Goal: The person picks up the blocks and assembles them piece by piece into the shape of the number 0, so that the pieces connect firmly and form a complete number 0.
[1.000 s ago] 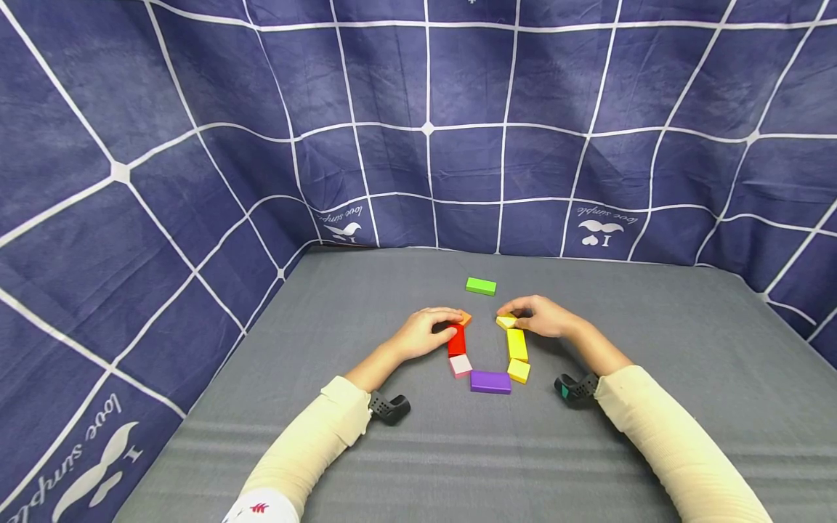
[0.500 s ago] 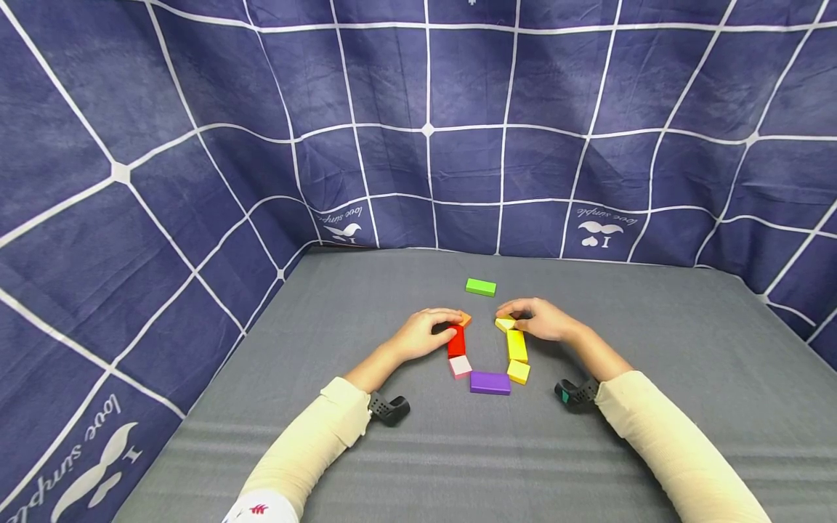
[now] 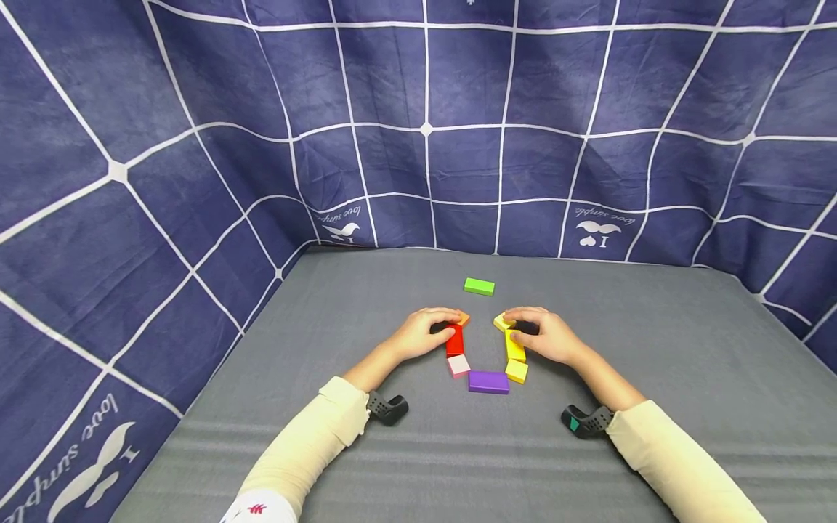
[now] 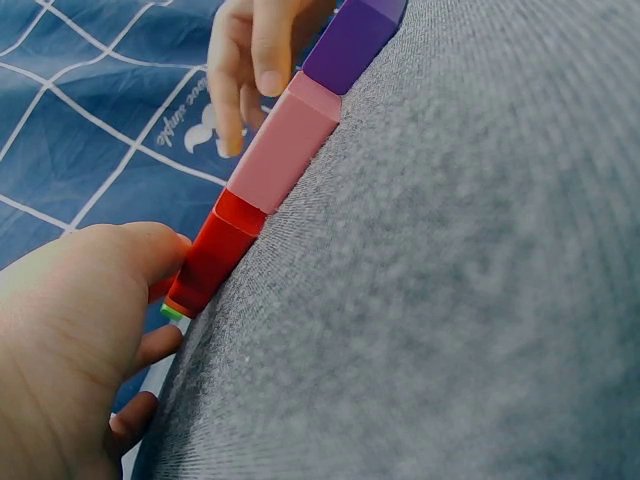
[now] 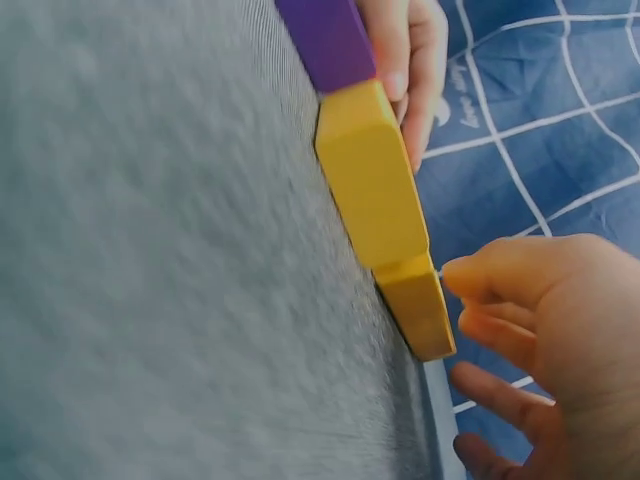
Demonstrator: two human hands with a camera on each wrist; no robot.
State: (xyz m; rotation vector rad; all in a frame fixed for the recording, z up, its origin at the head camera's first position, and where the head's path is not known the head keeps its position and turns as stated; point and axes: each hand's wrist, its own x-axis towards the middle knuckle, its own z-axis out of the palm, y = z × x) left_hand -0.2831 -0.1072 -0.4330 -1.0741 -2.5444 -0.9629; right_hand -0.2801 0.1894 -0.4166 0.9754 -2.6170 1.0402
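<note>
Small coloured blocks lie in a U shape on the grey table. My left hand [image 3: 421, 334] is at the U's far left end, fingertips on an orange block [image 3: 463, 319] they partly cover. Its thumb is beside the red block [image 3: 454, 345]; a pink block [image 3: 458, 365] follows. Opposite, my right hand [image 3: 548, 335] has loosely spread fingers over a pale yellow block [image 3: 501, 322] and a yellow block [image 3: 515, 349]. In the right wrist view, the right thumb and fingers look apart from the yellow blocks [image 5: 372, 185]. Another yellow block [image 3: 516, 371] lies nearer me.
A purple block [image 3: 488, 382] lies across the U's near end. Farther off, a green block [image 3: 479, 287] lies alone. A blue cloth [image 3: 471, 167] with white lines hangs behind the grey table [image 3: 366, 290]. Black bands [image 3: 389, 410] are on both wrists.
My right hand has shifted slightly right and toward me, and its thumb has moved off the pale yellow block to over the yellow one. The left hand and the blocks look unmoved.
</note>
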